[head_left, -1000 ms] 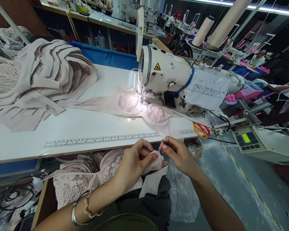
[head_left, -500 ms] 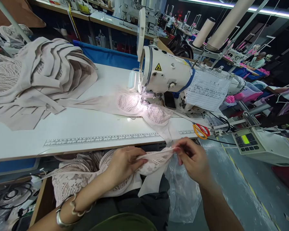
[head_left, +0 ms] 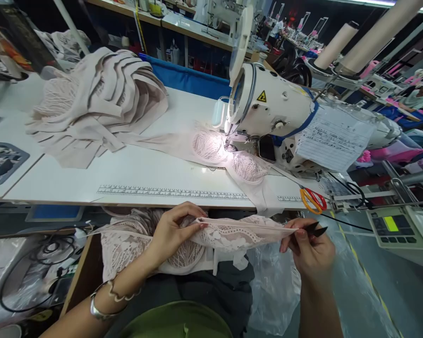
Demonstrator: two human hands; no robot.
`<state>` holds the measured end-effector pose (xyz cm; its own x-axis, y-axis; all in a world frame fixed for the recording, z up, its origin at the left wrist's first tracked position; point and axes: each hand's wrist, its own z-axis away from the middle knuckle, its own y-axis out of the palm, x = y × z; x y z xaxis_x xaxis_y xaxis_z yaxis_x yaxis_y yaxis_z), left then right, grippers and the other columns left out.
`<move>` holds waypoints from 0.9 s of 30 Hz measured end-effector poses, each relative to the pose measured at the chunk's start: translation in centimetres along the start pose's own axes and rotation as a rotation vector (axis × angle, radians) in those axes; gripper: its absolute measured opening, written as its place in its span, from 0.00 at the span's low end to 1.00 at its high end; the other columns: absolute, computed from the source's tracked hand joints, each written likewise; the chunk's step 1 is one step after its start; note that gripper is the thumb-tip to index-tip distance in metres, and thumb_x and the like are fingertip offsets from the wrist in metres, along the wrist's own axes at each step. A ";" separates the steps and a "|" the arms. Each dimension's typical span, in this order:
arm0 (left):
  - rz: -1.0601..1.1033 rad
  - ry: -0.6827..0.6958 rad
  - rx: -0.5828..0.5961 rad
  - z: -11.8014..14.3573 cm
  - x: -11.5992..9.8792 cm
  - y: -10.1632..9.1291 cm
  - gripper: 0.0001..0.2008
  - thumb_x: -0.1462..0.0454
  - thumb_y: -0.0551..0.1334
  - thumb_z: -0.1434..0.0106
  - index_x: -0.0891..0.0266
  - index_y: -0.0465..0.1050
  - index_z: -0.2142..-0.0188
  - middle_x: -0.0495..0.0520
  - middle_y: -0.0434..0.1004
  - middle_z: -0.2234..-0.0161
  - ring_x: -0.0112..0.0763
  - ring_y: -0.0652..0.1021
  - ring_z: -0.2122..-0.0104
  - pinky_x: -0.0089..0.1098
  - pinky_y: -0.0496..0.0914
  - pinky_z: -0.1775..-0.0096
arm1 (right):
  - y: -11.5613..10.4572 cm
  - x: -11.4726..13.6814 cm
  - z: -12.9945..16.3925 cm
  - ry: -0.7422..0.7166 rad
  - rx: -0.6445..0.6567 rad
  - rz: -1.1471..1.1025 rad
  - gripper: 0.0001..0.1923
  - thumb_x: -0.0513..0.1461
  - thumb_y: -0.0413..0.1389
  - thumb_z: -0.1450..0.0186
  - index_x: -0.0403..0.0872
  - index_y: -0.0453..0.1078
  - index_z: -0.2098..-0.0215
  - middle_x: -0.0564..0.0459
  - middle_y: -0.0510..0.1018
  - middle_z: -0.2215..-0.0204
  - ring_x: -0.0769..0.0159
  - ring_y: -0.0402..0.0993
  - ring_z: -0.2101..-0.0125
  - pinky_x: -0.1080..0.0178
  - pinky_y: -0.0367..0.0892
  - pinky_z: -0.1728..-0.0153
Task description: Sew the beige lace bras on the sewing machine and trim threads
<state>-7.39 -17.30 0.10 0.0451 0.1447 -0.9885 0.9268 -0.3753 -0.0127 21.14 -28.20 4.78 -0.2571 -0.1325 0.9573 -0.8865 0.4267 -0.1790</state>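
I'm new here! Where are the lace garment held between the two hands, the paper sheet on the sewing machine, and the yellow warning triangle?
Lace garment (head_left: 234, 236): head view, on its outstretched lace.
Paper sheet (head_left: 334, 137): head view, middle of its written side.
Yellow warning triangle (head_left: 262, 96): head view, at its centre.

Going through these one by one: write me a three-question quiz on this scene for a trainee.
1. True or false: the left hand and right hand both grip the lace garment.
2. Fill in: the right hand also holds a pointed tool coloured ____.
3. Which is nearer the right hand: the scissors or the garment pile on the tabletop?

Key: 1. True. 2. Black. 3. The scissors.
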 end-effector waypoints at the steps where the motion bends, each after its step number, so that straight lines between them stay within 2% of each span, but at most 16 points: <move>1: 0.031 0.019 -0.002 0.0 -0.1 0.0 0.03 0.65 0.70 0.41 0.61 0.78 0.70 0.54 0.81 0.67 0.34 0.80 0.64 0.31 0.74 0.61 | -0.2 -0.4 -0.1 0.014 0.007 0.000 0.13 0.50 0.57 0.30 0.51 0.65 0.65 0.54 0.77 0.73 0.70 0.66 0.87 0.64 0.53 0.87; 6: 0.040 0.031 -0.005 0.2 -0.5 -0.1 0.01 0.67 0.70 0.40 0.59 0.81 0.68 0.54 0.82 0.68 0.33 0.80 0.66 0.31 0.75 0.63 | -0.7 -1.6 -0.8 0.109 0.106 0.009 0.10 0.48 0.57 0.30 0.51 0.67 0.63 0.55 0.77 0.76 0.70 0.64 0.88 0.63 0.57 0.86; 10: 0.026 0.016 -0.051 0.3 -0.7 -0.3 0.01 0.66 0.70 0.40 0.58 0.82 0.68 0.53 0.82 0.67 0.34 0.80 0.66 0.30 0.74 0.64 | 0.2 -0.6 -1.3 0.198 0.169 0.086 0.18 0.50 0.67 0.40 0.50 0.70 0.61 0.56 0.76 0.70 0.72 0.67 0.87 0.64 0.63 0.87; 13: 0.005 0.003 -0.085 0.2 -0.5 -0.6 0.00 0.63 0.71 0.40 0.56 0.82 0.68 0.53 0.82 0.66 0.35 0.80 0.64 0.30 0.74 0.62 | 1.0 0.2 -1.6 0.236 0.176 0.175 0.17 0.52 0.66 0.40 0.48 0.73 0.65 0.54 0.75 0.69 0.71 0.69 0.84 0.65 0.66 0.86; 16: -0.038 -0.007 -0.090 0.2 0.1 -1.0 0.03 0.60 0.71 0.40 0.55 0.82 0.69 0.52 0.81 0.65 0.36 0.79 0.62 0.30 0.75 0.60 | 1.3 0.6 -1.8 0.238 0.151 0.173 0.17 0.52 0.64 0.38 0.47 0.72 0.69 0.56 0.74 0.74 0.72 0.66 0.86 0.65 0.64 0.86; 22: -0.076 -0.035 -0.145 0.1 0.6 -1.1 0.07 0.56 0.74 0.44 0.56 0.82 0.70 0.53 0.80 0.65 0.38 0.79 0.62 0.32 0.75 0.61 | 0.5 -0.3 -1.9 0.231 0.129 0.075 0.17 0.52 0.66 0.39 0.48 0.71 0.69 0.59 0.73 0.79 0.76 0.59 0.88 0.67 0.57 0.86; 24: -0.060 -0.051 -0.159 0.1 0.4 -0.9 0.08 0.56 0.74 0.45 0.56 0.82 0.71 0.53 0.80 0.66 0.38 0.79 0.63 0.32 0.75 0.62 | 0.1 -1.0 -1.8 0.199 0.112 0.068 0.16 0.51 0.66 0.39 0.48 0.72 0.69 0.58 0.74 0.76 0.77 0.57 0.87 0.67 0.55 0.86; 27: 0.003 -0.057 -0.163 0.1 -0.1 -0.3 0.07 0.58 0.75 0.46 0.57 0.83 0.72 0.53 0.80 0.68 0.36 0.79 0.65 0.32 0.75 0.63 | -0.5 -1.9 -1.6 0.128 0.083 0.048 0.14 0.48 0.68 0.40 0.48 0.72 0.69 0.52 0.77 0.66 0.77 0.59 0.84 0.68 0.52 0.88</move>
<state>-7.75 -17.28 0.18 0.0307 0.0900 -0.9955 0.9751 -0.2215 0.0101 22.65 -26.74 3.41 -0.2531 0.0033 0.9674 -0.9045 0.3539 -0.2379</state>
